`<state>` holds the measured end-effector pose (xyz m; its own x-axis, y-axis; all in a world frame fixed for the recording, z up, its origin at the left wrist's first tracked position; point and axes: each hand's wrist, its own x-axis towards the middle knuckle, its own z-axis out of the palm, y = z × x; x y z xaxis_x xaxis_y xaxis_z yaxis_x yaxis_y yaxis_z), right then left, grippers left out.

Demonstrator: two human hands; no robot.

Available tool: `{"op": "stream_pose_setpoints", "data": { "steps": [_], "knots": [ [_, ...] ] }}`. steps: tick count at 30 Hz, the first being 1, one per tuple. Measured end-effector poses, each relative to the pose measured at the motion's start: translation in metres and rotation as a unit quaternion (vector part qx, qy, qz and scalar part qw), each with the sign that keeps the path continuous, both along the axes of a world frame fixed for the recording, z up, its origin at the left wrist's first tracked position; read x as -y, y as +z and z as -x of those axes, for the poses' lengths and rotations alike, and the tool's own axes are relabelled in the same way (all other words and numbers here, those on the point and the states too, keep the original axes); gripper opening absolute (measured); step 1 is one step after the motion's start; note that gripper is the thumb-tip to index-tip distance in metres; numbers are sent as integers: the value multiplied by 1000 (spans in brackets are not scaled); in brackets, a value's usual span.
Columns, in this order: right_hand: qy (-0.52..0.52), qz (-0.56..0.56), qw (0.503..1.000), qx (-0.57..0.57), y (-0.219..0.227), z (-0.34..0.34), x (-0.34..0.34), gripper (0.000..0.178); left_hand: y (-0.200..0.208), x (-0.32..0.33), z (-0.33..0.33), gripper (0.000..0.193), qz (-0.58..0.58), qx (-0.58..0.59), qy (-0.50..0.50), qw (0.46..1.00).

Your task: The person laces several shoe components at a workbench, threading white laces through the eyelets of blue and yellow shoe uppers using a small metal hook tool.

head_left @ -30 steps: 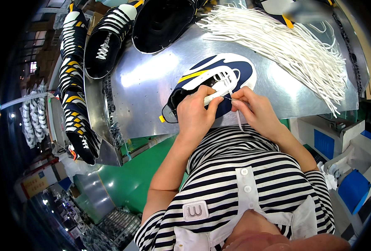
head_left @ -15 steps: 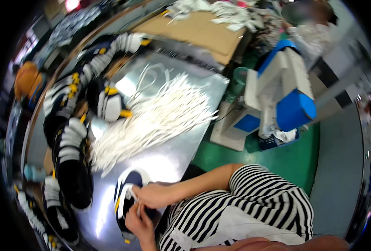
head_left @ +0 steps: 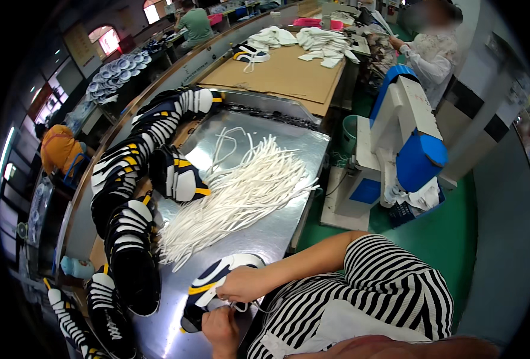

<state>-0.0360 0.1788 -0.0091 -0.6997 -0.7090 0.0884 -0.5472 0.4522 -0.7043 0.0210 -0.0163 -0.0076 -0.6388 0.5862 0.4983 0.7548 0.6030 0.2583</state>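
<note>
Navy-and-white shoe point(head_left: 217, 286) lies on the metal table point(head_left: 265, 233); right hand point(head_left: 241, 285) and left hand point(head_left: 220, 326), fingers pinched on its white lace point(head_left: 236, 306)

We count two hands, the left hand point(head_left: 222, 326) and the right hand point(head_left: 241, 284), on one shoe point(head_left: 214, 287). Beyond them lies one heap of white laces point(head_left: 235, 200); to their left, a row of dark shoes point(head_left: 133, 197) too crowded to count exactly.
</note>
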Motion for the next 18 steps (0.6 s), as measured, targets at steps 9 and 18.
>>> {"op": "stream_pose_setpoints", "data": {
  "steps": [9,18],
  "knots": [
    [-53,60,989,123,-11,4,11,24,-7,4,6,20,-42,24,-10,999],
    [-124,426,863,241,33,63,-11,16,-8,0,7,20,-54,77,-2,996]
  ]
}}
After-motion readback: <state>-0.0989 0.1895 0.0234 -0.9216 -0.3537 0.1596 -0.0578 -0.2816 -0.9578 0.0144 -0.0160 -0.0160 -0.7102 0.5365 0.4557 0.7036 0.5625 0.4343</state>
